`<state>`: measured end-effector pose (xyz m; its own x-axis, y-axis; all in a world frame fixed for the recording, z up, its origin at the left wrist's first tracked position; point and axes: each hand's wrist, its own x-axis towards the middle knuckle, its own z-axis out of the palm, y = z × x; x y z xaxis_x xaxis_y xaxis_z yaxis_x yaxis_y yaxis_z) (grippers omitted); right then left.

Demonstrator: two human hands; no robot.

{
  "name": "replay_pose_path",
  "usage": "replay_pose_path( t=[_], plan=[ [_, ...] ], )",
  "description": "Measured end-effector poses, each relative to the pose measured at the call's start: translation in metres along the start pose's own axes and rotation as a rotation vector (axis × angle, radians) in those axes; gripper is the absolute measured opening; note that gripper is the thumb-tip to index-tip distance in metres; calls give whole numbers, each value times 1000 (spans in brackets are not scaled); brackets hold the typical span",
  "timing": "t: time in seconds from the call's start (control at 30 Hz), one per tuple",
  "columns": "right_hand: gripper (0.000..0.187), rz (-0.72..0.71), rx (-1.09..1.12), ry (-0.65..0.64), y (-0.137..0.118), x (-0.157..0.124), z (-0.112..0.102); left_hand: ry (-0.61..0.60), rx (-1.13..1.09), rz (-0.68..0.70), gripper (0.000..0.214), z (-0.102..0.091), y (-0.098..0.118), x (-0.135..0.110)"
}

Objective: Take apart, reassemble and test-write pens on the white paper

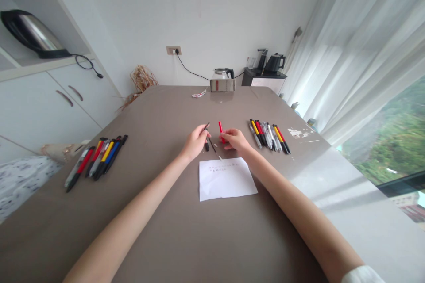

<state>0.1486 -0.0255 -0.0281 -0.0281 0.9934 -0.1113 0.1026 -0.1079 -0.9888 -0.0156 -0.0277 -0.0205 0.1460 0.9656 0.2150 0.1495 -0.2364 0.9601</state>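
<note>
A: Nearest, a sheet of paper (226,178) on the table (166,230). The grips?

B: Right hand (236,139) pinches a red pen barrel (221,131); left hand (195,142) pinches a thin dark refill (206,127) above the paper. Looks like assembly; next needs tip aligned to barrel

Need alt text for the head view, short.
Two bare arms reach over a brown table: the left hand pinches a thin dark pen part, and the right hand grips a red pen barrel, just beyond a white sheet of paper. Rows of pens lie at far left and at right.
</note>
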Motion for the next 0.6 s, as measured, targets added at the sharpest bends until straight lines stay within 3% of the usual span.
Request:
replay_pose_path(
  t=[0.13,0.33,0.47,0.6],
  plan=[
    [19,-37,-417,53,-6,2,-12,-5,202,97,22,0,0,-4],
    [21,-28,-996,2,-21,-6,-18,32,372,121,18,-7,-2,-6],
    [25,-43,-1218,24,-32,-14,-15,50,436,145,18,-9,-4,-6],
    [32,-65,-1263,-162,-44,-23,-8,33,480,194,15,-8,-4,-7]
  ],
)
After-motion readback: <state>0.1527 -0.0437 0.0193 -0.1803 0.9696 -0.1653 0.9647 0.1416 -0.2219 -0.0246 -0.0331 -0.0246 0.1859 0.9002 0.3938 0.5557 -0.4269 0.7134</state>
